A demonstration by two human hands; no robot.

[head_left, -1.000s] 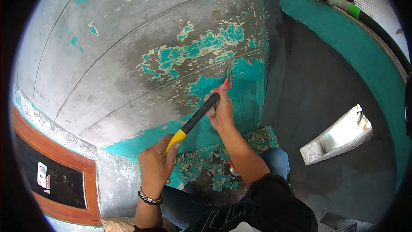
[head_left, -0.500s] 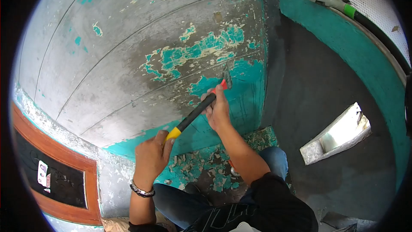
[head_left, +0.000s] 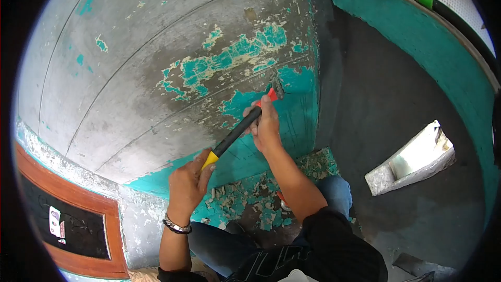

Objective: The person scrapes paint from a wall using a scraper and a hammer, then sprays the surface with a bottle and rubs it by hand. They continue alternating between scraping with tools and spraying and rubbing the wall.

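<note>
A long-handled paint scraper (head_left: 236, 134) with a black grip, yellow end and red head is held in both hands. My left hand (head_left: 188, 184) wraps round its yellow end. Closer to the red head, my right hand (head_left: 265, 125) grips the upper handle. The scraper's blade, partly hard to make out, rests at the wall (head_left: 141, 99), at the upper edge of the remaining teal paint (head_left: 296, 94). Above it, a patch of flaking teal paint (head_left: 229, 58) has ragged pale borders. The rest of the wall around is bare grey.
Paint flakes (head_left: 261, 198) lie on the floor at the wall's foot, by my legs. A bent whitish metal piece (head_left: 409, 159) rests on the dark surface at right. A wood-framed dark panel (head_left: 112, 219) is at lower left; a teal curved edge (head_left: 407, 36) runs along the right.
Both hands and the scraper stay in nearly the same pose, the blade still at the paint edge. The wall has shifted slightly left and up in view.
</note>
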